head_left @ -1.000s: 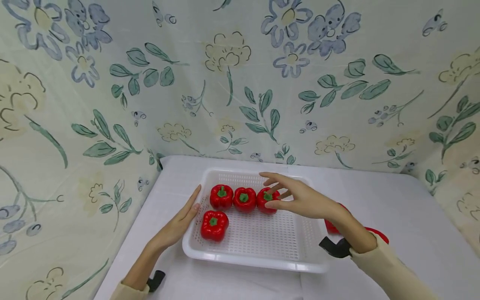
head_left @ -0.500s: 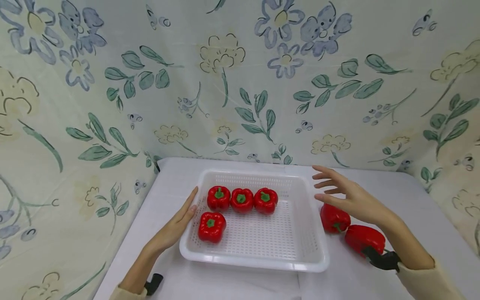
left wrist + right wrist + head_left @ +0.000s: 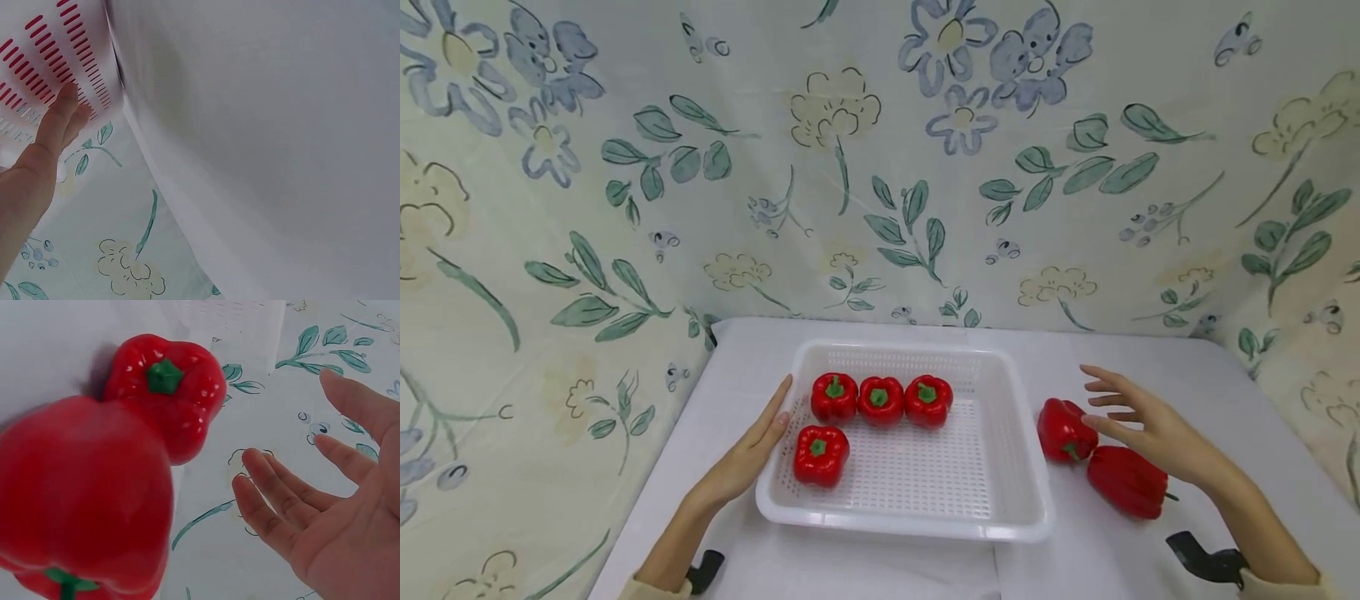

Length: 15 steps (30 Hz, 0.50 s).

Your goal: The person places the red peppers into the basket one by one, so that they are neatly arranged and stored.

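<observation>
A white perforated plastic basket (image 3: 917, 530) stands on the table with red bell peppers inside: three in a row at the back, the middle one (image 3: 881, 402) among them, and one (image 3: 821, 456) at the front left. My left hand (image 3: 749, 454) rests with straight fingers against the basket's left wall, as the left wrist view also shows. To the right of the basket lie two more peppers, one nearer the wall (image 3: 1064, 430) and a longer one (image 3: 1127, 481) on its side. Over these my right hand (image 3: 1157, 433) hovers, fingers spread and holding nothing; in the right wrist view both peppers are beside it.
A white cloth covers the table (image 3: 805, 567). Floral fabric (image 3: 880, 183) hangs behind the table and along both sides. Each wrist wears a black camera mount, the right one (image 3: 1206, 560) near the table's front.
My right hand has moved from over the rightmost pepper in the basket's back row, out past the right rim, to above the loose peppers. The left hand stays at the basket.
</observation>
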{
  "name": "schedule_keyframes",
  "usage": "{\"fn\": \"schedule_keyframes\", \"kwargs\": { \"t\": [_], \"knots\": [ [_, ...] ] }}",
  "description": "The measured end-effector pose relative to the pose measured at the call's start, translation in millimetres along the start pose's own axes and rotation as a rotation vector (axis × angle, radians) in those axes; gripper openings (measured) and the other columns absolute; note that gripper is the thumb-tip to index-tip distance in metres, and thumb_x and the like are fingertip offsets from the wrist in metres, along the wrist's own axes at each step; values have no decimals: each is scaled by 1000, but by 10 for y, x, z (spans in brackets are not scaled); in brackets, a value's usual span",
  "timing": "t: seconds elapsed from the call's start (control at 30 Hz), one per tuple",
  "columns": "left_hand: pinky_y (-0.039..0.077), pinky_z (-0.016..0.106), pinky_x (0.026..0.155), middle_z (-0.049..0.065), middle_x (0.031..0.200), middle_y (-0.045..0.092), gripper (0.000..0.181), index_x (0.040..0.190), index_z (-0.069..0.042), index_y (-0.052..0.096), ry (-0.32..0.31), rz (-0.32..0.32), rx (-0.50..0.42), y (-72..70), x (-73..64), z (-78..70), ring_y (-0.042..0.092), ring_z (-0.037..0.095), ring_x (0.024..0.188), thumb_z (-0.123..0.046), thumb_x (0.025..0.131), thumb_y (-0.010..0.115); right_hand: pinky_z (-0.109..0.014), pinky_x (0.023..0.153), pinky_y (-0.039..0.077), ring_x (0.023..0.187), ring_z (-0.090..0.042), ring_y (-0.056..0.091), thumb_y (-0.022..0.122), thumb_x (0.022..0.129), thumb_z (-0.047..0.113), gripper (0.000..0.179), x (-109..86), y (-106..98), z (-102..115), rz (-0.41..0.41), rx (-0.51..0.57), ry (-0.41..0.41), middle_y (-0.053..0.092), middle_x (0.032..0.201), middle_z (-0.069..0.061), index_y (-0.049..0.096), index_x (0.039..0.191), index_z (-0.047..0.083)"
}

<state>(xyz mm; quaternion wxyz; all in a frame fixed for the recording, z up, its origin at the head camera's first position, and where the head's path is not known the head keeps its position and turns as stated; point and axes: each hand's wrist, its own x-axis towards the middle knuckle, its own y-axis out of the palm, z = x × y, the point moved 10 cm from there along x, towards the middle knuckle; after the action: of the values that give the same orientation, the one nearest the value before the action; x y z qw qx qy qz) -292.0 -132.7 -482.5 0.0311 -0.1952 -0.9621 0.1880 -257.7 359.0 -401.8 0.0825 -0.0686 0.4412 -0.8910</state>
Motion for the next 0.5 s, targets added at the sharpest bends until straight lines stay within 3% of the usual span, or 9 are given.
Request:
{"fn": "schedule_keyframes", "kwargs": {
  "t": [0.2, 0.3, 0.4, 0.5],
  "knots": [
    [56, 51, 102, 3, 176, 10, 61, 166, -40, 6, -7, -4, -3, -4, -2, 4, 20, 45, 159, -36, 113, 35, -59, 86, 62, 126, -53, 54, 70, 99, 25, 74, -48, 85, -113, 31, 27, 21, 48, 149, -27, 33, 161, 13],
    [55, 53, 104, 4, 176, 11, 61, 167, -39, 6, -1, -4, -4, -1, 5, -10, 20, 45, 158, -35, 113, 35, -54, 90, 62, 127, -48, 55, 71, 98, 23, 71, -52, 85, -131, 34, -8, -17, 49, 152, -22, 37, 160, 14],
    [54, 54, 104, 4, 176, 10, 61, 167, -39, 5, 4, 0, -7, 5, 9, -22, 20, 46, 158, -35, 113, 35, -54, 95, 60, 127, -40, 54, 72, 97, 18, 69, -31, 57, -136, 46, -39, -79, 49, 153, -19, 40, 158, 15],
    [57, 54, 100, 5, 176, 10, 61, 167, -39, 6, -2, -1, -10, 6, 7, -20, 21, 47, 157, -35, 113, 35, -61, 96, 58, 132, -16, 51, 74, 94, 16, 69, 10, 35, -138, 80, -53, -128, 49, 154, -16, 44, 157, 17]
  ]
}}
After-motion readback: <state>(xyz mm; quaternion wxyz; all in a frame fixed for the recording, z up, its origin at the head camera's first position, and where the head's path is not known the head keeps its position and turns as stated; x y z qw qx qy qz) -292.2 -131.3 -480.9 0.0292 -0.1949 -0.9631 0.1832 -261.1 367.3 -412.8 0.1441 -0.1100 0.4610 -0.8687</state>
